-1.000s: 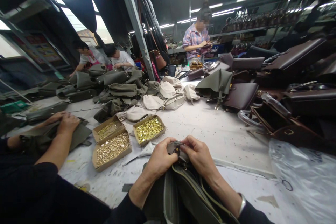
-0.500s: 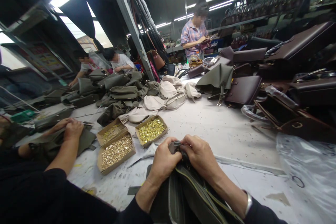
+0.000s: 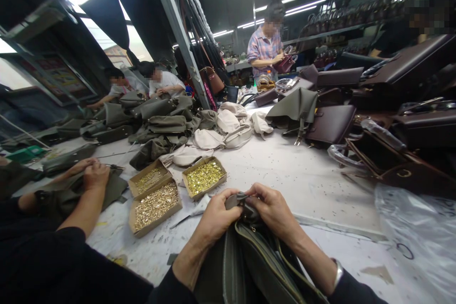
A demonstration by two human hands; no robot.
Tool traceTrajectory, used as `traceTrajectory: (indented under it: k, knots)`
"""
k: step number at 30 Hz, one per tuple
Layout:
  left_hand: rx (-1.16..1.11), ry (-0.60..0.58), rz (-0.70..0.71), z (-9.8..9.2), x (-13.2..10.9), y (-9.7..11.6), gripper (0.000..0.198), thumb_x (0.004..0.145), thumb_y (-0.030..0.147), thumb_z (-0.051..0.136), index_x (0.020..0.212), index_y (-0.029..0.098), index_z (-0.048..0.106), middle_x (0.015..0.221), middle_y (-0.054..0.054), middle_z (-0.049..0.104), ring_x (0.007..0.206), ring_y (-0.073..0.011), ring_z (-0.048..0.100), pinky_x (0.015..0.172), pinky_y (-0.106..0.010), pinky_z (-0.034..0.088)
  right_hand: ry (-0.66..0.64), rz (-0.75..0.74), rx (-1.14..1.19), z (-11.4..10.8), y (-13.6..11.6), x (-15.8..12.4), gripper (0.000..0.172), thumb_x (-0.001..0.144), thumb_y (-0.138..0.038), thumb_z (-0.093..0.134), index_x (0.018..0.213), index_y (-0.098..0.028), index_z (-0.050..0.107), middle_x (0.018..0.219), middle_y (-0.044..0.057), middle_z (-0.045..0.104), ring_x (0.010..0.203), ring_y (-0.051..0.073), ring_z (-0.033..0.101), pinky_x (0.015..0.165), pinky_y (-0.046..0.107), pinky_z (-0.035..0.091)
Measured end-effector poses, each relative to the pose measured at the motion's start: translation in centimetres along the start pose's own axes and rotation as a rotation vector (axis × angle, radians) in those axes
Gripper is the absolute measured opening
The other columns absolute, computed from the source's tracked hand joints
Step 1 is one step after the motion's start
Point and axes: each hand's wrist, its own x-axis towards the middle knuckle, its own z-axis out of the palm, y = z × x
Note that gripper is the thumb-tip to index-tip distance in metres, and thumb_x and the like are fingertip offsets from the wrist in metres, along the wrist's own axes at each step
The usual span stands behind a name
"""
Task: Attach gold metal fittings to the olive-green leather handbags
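An olive-green bag [image 3: 245,256] with a long zip edge lies under my hands at the table's near edge. My left hand [image 3: 220,213] pinches the bag's upper end between thumb and fingers. From the other side my right hand [image 3: 272,206] grips the same gathered end, close to the left fingertips. A small gold-coloured fitting shows on the bag below my right fingers. Whether a small part is also between the fingertips is hidden. Just beyond my left hand stand a box of yellow-gold metal pieces [image 3: 204,178] and a box of copper-gold pieces [image 3: 156,206].
At the left, a co-worker's hands [image 3: 94,175] work on another olive piece. Green bags [image 3: 166,124] and cream bags [image 3: 228,123] are piled behind the boxes. Dark brown bags [image 3: 331,123] and clear plastic [image 3: 416,228] lie at the right. Small bits dot the white table [image 3: 285,166].
My hands stay on the bag's end, the left shifting slightly left and the fingertips a little farther apart. At the back, a person raises a dark red bag; another person appears at the far right.
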Motion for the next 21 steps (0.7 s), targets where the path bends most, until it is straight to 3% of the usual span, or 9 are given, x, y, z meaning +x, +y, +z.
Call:
traceTrajectory:
  k: [5,16,19,21]
  knots:
    - [0.021,0.054,0.033,0.2,0.1,-0.6,0.033,0.073,0.023,0.064,0.103,0.014,0.073,0.090,-0.004,0.073,0.082,-0.0198,0.063,0.077,-0.029,0.048,0.008,-0.020,-0.032,0.1,0.3,-0.1,0.008,0.088,-0.021,0.061,0.086,-0.023,0.068,0.081,0.000,0.071,0.080,0.020,0.064,0.074,0.029,0.042]
    - [0.027,0.226,0.060,1.4,0.0,-0.7,0.025,0.068,0.023,0.065,0.090,0.016,0.076,0.080,-0.001,0.074,0.075,-0.0184,0.063,0.070,-0.026,0.047,0.074,-0.023,-0.257,-0.1,-0.1,-1.0,0.012,0.087,-0.021,0.060,0.098,-0.022,0.065,0.093,0.004,0.067,0.089,0.023,0.061,0.081,0.034,0.045]
    - [0.010,0.228,0.053,1.2,-0.2,-0.9,0.025,0.068,0.024,0.066,0.090,0.016,0.076,0.080,-0.001,0.074,0.075,-0.0182,0.063,0.071,-0.026,0.048,0.063,-0.013,-0.194,0.0,0.1,-0.6,0.017,0.084,-0.023,0.060,0.098,-0.022,0.070,0.096,0.006,0.069,0.098,0.025,0.060,0.086,0.037,0.045]
    - [0.006,0.243,0.044,1.2,-0.3,-1.1,0.024,0.068,0.025,0.067,0.088,0.016,0.075,0.077,0.000,0.073,0.073,-0.0179,0.062,0.068,-0.026,0.048,-0.019,0.071,-0.011,0.1,0.4,-0.1,0.021,0.080,-0.023,0.061,0.098,-0.021,0.070,0.094,0.005,0.071,0.095,0.024,0.062,0.083,0.035,0.047]
